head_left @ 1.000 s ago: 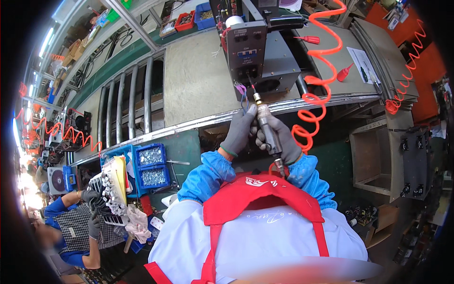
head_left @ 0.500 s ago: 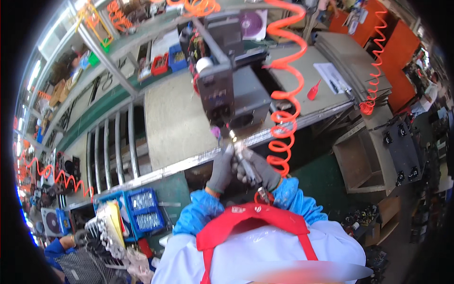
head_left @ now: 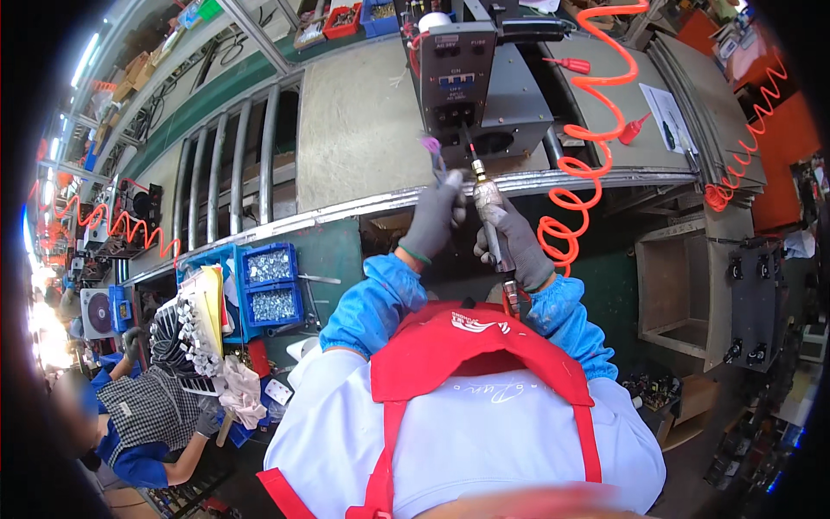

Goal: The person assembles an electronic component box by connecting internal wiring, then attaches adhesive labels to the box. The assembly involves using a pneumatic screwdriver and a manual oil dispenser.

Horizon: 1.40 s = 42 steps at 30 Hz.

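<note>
- The bench [head_left: 346, 147] is running across in front of you, its metal edge [head_left: 346, 208] lying just beyond your hands.
- The machine [head_left: 467, 86] is standing on it, ahead of your fingers; its upright dark panel is facing you, and a lower grey box [head_left: 519, 99] is sitting to the right.
- The orange hose [head_left: 575, 203] is hanging in coils to the right of your right hand [head_left: 519, 242].
- That right hand is holding the screwdriver, fingers wrapping closely around its barrel; it is the hand nearer the panel's right side.
- Your left hand [head_left: 432, 216] is sitting just left of the screwdriver, fingers curling; I cannot tell whether they are gripping the wires or only touching them.
- The screwdriver [head_left: 492, 232] is pointing away from you, its long axis leaning slightly left, toward the panel's low part.
- The wires [head_left: 430, 144], purple at the top, are rising beyond your left fingertips, left of the bit.
- The bit [head_left: 472, 147] is aiming at the panel's sockets [head_left: 453, 112]; I cannot tell whether its tip is touching.
</note>
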{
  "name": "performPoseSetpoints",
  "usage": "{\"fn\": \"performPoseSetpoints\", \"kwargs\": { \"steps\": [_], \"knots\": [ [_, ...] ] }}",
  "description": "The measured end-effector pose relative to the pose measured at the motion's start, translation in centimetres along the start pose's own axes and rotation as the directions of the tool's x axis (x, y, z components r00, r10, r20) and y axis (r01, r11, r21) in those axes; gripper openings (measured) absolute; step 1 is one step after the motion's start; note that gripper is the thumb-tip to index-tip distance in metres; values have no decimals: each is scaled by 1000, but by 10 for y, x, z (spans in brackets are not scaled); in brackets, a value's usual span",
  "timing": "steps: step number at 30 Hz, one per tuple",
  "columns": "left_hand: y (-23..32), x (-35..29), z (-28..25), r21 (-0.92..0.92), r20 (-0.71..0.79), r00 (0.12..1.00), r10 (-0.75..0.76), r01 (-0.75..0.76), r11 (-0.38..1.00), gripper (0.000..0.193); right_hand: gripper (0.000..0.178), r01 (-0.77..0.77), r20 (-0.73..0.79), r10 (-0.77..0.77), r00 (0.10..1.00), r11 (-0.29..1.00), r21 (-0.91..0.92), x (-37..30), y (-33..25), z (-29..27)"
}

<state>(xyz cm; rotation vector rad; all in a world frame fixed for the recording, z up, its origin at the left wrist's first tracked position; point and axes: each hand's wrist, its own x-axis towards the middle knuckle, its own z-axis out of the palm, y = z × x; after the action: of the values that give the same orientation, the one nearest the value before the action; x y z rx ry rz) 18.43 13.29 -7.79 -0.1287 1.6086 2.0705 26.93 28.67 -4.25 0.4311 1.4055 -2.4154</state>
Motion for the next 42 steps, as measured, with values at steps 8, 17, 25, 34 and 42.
{"fn": "performPoseSetpoints", "kwargs": {
  "steps": [8,17,25,34,42],
  "knots": [
    [6,9,-22,-174,-39,999,8,-15,985,36,63,-61,14,66,998,974,-217,-8,-5,4],
    [-14,-2,-22,-160,-17,998,-62,59,985,32,60,-14,-21,10,1000,976,-216,9,0,17],
    [-13,-11,-21,-50,-8,999,-44,44,998,31,62,-2,-76,-18,997,969,-248,12,0,30],
    [8,-24,-23,0,19,1000,7,-7,1000,34,53,-388,511,14,859,669,634,25,18,7],
    [14,-17,-32,-254,19,1000,-16,20,967,76,43,-157,255,59,965,909,387,18,14,19]
  ]
}}
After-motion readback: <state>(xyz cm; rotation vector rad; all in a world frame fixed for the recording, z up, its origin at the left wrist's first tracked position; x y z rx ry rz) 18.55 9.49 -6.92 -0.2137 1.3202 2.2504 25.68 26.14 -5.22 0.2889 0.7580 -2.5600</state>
